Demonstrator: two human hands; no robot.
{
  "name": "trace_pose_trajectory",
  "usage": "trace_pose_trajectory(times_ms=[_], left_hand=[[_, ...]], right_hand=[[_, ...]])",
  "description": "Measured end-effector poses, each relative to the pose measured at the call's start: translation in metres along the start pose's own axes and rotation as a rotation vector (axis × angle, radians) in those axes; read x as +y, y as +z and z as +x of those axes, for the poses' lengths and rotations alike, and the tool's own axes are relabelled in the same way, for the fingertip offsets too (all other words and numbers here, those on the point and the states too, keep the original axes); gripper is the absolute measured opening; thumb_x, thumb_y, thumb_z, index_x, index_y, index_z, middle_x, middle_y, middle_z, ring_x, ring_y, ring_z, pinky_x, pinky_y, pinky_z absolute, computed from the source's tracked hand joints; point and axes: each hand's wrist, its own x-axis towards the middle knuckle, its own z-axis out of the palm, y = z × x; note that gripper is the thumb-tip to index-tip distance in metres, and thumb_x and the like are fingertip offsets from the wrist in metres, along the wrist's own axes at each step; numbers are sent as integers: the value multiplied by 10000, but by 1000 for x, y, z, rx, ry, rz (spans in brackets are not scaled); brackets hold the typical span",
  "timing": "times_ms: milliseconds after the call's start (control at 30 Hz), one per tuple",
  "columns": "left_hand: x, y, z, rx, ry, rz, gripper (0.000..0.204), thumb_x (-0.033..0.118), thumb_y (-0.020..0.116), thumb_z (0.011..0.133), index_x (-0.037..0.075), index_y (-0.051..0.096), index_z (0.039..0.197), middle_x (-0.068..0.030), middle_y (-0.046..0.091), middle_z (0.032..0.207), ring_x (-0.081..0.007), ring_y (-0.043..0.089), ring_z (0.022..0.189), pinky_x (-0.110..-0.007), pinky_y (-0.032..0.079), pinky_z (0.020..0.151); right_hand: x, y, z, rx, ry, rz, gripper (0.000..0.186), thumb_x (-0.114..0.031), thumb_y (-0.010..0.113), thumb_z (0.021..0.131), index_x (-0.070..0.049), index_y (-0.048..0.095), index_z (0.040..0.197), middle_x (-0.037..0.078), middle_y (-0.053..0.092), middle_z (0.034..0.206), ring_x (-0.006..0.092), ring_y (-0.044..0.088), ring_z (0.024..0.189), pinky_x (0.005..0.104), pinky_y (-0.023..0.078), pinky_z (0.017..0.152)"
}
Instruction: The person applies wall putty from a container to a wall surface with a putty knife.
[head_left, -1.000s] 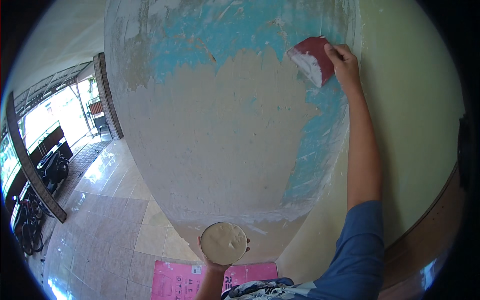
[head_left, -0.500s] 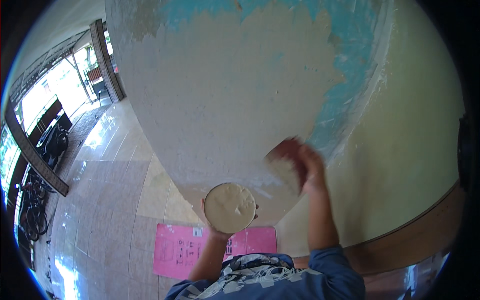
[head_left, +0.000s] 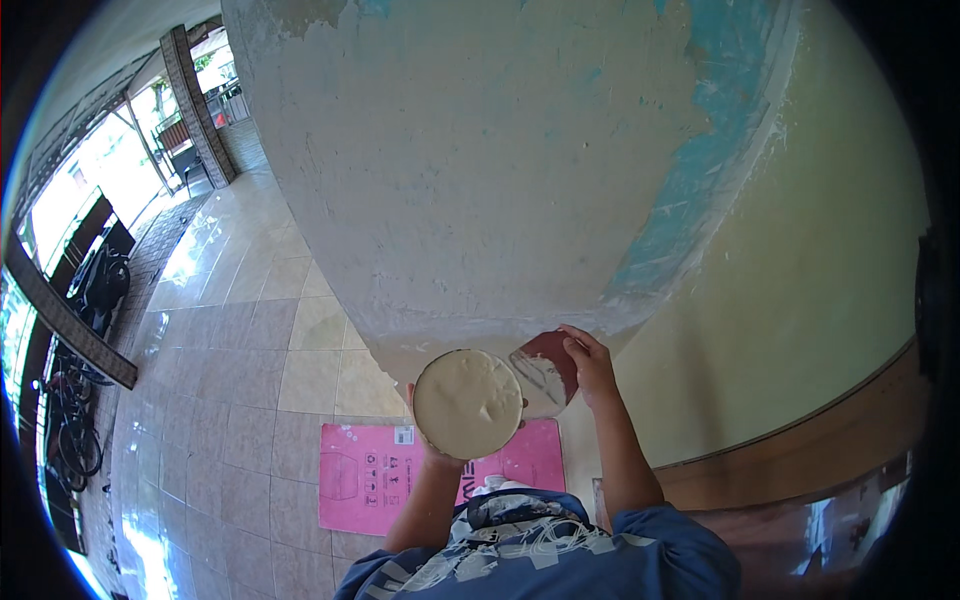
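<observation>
My left hand point(head_left: 441, 455) supports a round container of smooth beige paste point(head_left: 466, 400) from underneath, its fingertips curling round both sides. Just to the right, my right hand point(head_left: 590, 362) grips a red-brown flat spreader point(head_left: 550, 350) with pale paste smeared over its blade. The spreader is held beside the container's rim; whether they touch I cannot tell. In front of me stands a wall point(head_left: 480, 150) coated mostly in grey-beige, with turquoise patches point(head_left: 680, 210) along its right edge and at the top.
Pink cardboard point(head_left: 355, 480) lies on the tiled floor point(head_left: 220, 420) below my hands. A pale green wall point(head_left: 800, 280) with a brown wooden band point(head_left: 840, 420) along its bottom is at the right. At the left are a pillar point(head_left: 198, 105), a motorbike point(head_left: 100, 280) and bicycles point(head_left: 72, 430).
My right hand has come down with the spreader from high on the wall to beside the container. The view has shifted, with less of the wall's turquoise top showing.
</observation>
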Motion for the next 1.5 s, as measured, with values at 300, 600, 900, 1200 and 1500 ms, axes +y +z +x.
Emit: trace_pose_trajectory(times_ms=[300, 600, 900, 1200, 1500], left_hand=[[4, -13, -6, 38, 29, -28, 865, 772, 411, 861, 138, 425, 1450, -150, 443, 1461, -428, 455, 1287, -673, 391, 1016], [2, -19, -13, -24, -16, -12, 933, 801, 432, 841, 107, 399, 1463, -196, 468, 1434, -514, 471, 1259, -706, 413, 978], [-1, -9, -10, 59, 6, 3, 849, 761, 324, 895, 122, 454, 1439, -127, 506, 1421, -354, 504, 1267, -553, 403, 1054], [0, -13, -8, 71, -17, 15, 874, 781, 318, 882, 119, 460, 1435, -143, 517, 1402, -354, 511, 1259, -549, 408, 1050], [-3, -11, -7, 30, -51, -59, 872, 769, 342, 883, 87, 493, 1404, -159, 532, 1385, -364, 521, 1244, -533, 412, 1051]], right_hand=[[-16, 19, -28, -71, 11, 220, 348, -180, 551, 1005, 6, 569, 1299, 115, 664, 1168, 197, 649, 1045, 329, 515, 932], [-26, 23, -48, 30, 32, 364, 324, -112, 521, 995, -19, 578, 1300, 104, 650, 1184, 168, 619, 1090, 296, 482, 942], [-65, 52, -83, -271, -127, -152, 237, -102, 511, 999, 2, 686, 1119, 70, 677, 1128, 140, 596, 1089, 270, 430, 975], [-66, 54, -84, -343, -106, -272, 219, -41, 509, 967, 32, 695, 1055, 85, 695, 1070, 159, 604, 1059, 284, 427, 964], [-58, 61, -69, -335, -136, -200, 202, -44, 515, 957, 29, 698, 1001, 74, 696, 1015, 152, 608, 1017, 278, 426, 961]])
